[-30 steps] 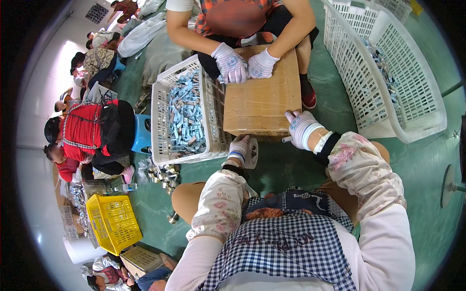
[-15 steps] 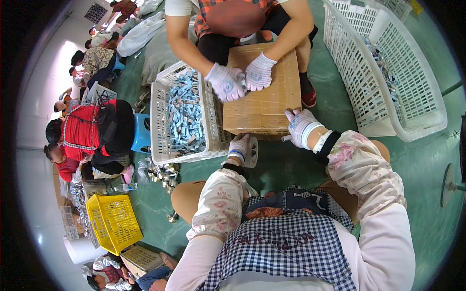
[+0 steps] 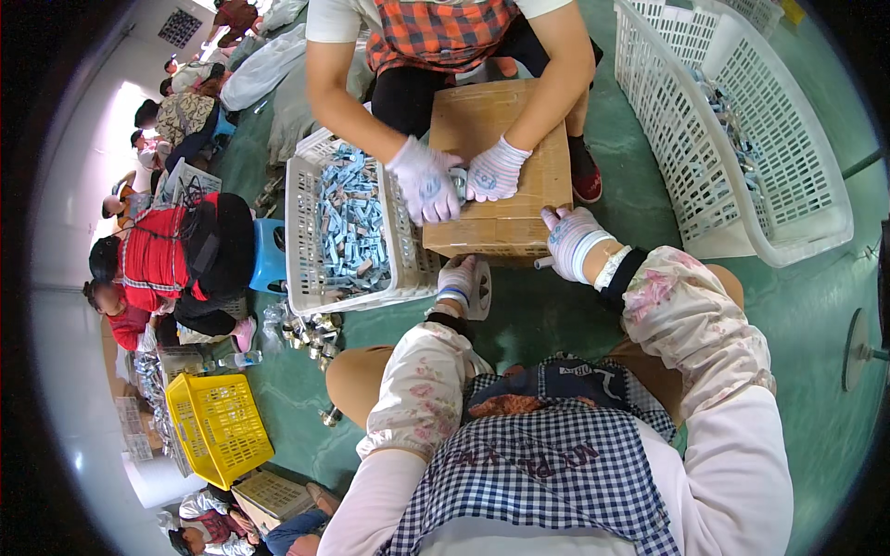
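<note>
- Head view: a glossy green floor [image 3: 640, 190] spreads around the rectangular brown cardboard box [image 3: 519, 218], with people in work clothes seated well to its left near a pale wall [image 3: 97, 185].
- Left of the box, just beside it, a white perforated plastic crate [image 3: 298, 246] holds many small pale-blue and metallic pieces [image 3: 352, 213]; a similar large white basket [image 3: 779, 255] stands to its right.
- The box sits directly before me, flaps closed, shiny clear tape over its top.
- At its near left corner, my left hand [image 3: 456, 278] grips a flat white ring-shaped roll [image 3: 481, 289].
- At its near right corner, my right hand [image 3: 573, 243] is curled around a short grey rod [image 3: 543, 263], of which only the end shows.
- Over the box's top, a co-worker's white-gloved hands [image 3: 497, 170] meet around a small grey metallic thing [image 3: 459, 183], mostly hidden.
</note>
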`<state>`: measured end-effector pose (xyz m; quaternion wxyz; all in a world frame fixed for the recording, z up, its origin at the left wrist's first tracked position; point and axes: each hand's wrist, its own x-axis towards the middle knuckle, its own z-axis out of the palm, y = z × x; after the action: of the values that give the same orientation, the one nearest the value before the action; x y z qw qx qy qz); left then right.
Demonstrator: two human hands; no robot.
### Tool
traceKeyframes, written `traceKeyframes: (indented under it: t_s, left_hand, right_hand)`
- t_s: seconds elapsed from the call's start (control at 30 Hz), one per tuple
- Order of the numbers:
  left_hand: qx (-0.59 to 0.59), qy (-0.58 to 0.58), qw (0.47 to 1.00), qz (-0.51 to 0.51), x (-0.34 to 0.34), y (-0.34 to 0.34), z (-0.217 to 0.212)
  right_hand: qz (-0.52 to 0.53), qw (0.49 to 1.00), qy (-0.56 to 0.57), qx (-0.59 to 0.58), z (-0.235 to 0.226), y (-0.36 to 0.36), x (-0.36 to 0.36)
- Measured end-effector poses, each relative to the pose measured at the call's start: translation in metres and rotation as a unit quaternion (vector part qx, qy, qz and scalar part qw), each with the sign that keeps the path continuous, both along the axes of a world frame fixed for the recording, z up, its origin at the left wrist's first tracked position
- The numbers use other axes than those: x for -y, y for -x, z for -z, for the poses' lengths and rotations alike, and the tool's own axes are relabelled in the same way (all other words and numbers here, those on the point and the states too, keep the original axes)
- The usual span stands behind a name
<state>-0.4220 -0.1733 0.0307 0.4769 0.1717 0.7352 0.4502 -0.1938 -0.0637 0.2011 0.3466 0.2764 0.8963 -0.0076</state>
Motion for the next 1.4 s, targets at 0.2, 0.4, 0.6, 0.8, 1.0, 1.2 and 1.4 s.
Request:
traceKeyframes:
  t_s: [0.2,0.4,0.6,0.8,1.0,1.2,1.4]
  left_hand:
    - [-0.132,0.184,0.974,0.012,-0.004,-0.016,-0.036]
    - [-0.142,0.179,0.973,0.027,0.011,-0.032,-0.046]
    - [-0.233,0.165,0.958,-0.021,0.028,-0.03,-0.033]
    - [-0.196,-0.033,0.98,0.032,0.069,-0.03,-0.094]
    - [-0.013,-0.08,0.997,0.018,0.151,-0.071,-0.209]
    - [-0.192,-0.031,0.933,0.302,0.213,0.06,-0.039]
    - [0.115,0.029,0.99,0.073,0.204,0.168,-0.022]
  right_hand:
    - [0.013,1.0,0.004,-0.008,-0.003,-0.006,0.003]
    - [0.008,1.0,0.013,-0.008,-0.016,-0.023,0.003]
    - [-0.007,1.0,0.012,0.001,-0.016,-0.025,0.007]
    - [-0.005,1.0,0.023,0.006,0.002,-0.039,0.031]
    - [-0.011,1.0,0.013,-0.01,-0.002,-0.029,0.034]
    - [-0.027,1.0,-0.004,0.015,0.01,0.055,0.092]
    - [-0.016,0.999,0.011,0.043,0.009,0.172,0.141]
